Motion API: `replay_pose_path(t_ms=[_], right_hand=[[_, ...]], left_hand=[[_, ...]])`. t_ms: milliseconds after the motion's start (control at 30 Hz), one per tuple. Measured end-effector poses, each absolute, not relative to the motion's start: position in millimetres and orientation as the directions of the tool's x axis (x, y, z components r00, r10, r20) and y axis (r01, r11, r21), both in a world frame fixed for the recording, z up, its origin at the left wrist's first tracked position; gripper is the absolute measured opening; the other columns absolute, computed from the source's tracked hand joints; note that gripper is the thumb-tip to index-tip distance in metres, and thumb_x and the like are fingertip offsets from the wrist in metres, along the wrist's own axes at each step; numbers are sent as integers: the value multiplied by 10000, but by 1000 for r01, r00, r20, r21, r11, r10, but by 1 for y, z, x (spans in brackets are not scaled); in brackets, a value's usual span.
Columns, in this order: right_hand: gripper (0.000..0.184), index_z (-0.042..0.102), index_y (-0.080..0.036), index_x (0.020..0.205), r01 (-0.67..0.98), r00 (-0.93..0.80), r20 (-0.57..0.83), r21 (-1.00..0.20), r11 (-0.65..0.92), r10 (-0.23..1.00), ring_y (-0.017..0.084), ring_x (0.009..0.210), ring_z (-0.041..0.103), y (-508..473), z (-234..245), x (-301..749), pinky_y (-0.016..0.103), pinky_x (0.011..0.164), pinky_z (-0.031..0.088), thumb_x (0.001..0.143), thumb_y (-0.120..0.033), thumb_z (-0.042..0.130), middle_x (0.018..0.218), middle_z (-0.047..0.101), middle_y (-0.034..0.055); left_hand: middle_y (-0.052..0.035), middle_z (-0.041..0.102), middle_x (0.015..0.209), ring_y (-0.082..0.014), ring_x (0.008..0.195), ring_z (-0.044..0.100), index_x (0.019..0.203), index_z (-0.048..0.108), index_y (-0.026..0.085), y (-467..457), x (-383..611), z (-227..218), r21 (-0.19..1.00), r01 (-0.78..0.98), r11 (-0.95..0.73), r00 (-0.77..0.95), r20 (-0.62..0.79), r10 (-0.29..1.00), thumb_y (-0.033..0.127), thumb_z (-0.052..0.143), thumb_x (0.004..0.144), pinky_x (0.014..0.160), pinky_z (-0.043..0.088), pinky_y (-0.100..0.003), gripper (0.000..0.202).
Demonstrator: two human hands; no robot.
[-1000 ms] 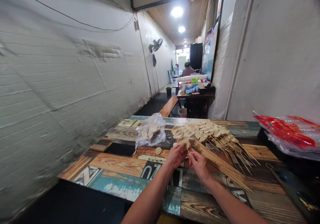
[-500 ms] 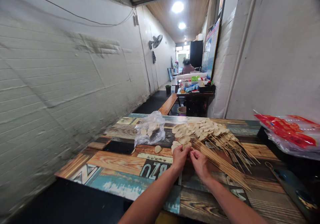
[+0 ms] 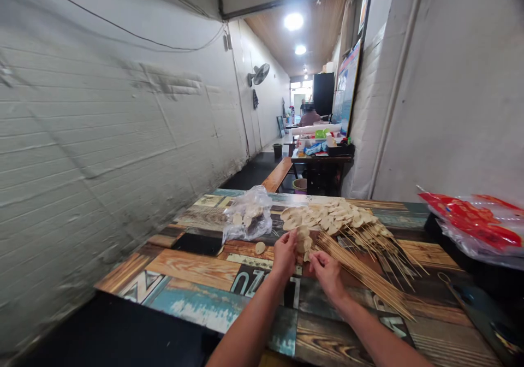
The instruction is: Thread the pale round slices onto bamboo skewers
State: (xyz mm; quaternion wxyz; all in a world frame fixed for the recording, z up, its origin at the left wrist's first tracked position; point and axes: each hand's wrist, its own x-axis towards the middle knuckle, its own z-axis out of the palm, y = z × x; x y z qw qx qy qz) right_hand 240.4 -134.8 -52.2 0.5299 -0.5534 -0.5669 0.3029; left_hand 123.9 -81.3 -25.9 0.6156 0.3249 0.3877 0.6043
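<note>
My left hand (image 3: 285, 251) pinches the upper part of a few thin, round tan slices (image 3: 303, 239), which hang overlapping between my hands. At their lower end, the fingertips of my right hand (image 3: 326, 271) are pinched together, touching or very near the lowest slice. What lies inside that pinch is too small to make out. Just beyond my hands lies a heap of tan slices on skewers (image 3: 339, 214), sticks pointing right and toward me. A bundle of bare bamboo skewers (image 3: 368, 277) lies beside my right hand. One loose slice (image 3: 260, 248) rests left of my left hand.
A clear plastic bag (image 3: 249, 214) with slices inside and a black phone-like slab (image 3: 197, 243) lie on the left of the patterned table (image 3: 196, 268). Red and clear packaging (image 3: 470, 219) sits at the right. A bench (image 3: 277, 175) and a cluttered table stand beyond; a person (image 3: 309, 117) sits farther back.
My hands have moved slightly apart, the left one rising with the slices. More of the overlapping slices now shows between them. The view has shifted slightly.
</note>
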Motion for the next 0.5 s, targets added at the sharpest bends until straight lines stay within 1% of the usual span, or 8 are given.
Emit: replay_pose_path(t_ms=[100,167,233,333,400,500], right_hand=[[389,602,-196,615,317,101,272,-921,228,957,146,513,558,-135,-56,239,242,545,408,869,-478,512,527,612,-7],[380,597,-197,611,332,87,272,-915,230,958,146,522,561,-135,-57,238,244,555,407,874,-456,507,531,609,-8],[377,591,-198,609,338,93,267,-915,222,959,145,520,558,-135,-58,238,245,555,404,876,-449,505,527,602,-10],[380,590,-196,610,327,107,266,-919,219,958,147,518,560,-136,-57,238,244,552,408,874,-454,502,523,602,-9],[380,600,-193,616,324,127,276,-919,224,953,150,516,563,-136,-55,238,244,548,412,871,-456,498,522,608,-6],[383,646,-183,665,356,180,310,-905,232,933,162,525,580,-135,-51,243,250,550,423,867,-469,490,536,630,4]], left_hand=[[-84,706,734,-210,717,684,801,698,125,-81,124,-25,782,-615,101,42,-96,995,523,850,528,647,521,-287,506],[-79,700,694,-224,732,691,778,696,125,-82,126,-25,757,-643,112,44,-109,993,493,878,483,659,522,-294,505],[-71,701,687,-223,736,693,778,699,128,-83,128,-25,753,-650,106,46,-100,994,479,879,488,662,520,-290,490],[-66,708,703,-205,702,686,799,705,128,-85,129,-25,776,-622,106,65,-84,994,486,859,527,639,512,-278,475],[-71,714,729,-198,686,680,816,703,127,-85,128,-26,812,-574,106,62,-85,994,524,832,556,621,508,-275,493],[-85,731,848,-190,738,686,920,698,133,-80,122,-27,879,-474,44,-45,-74,996,577,777,611,657,520,-274,547]])
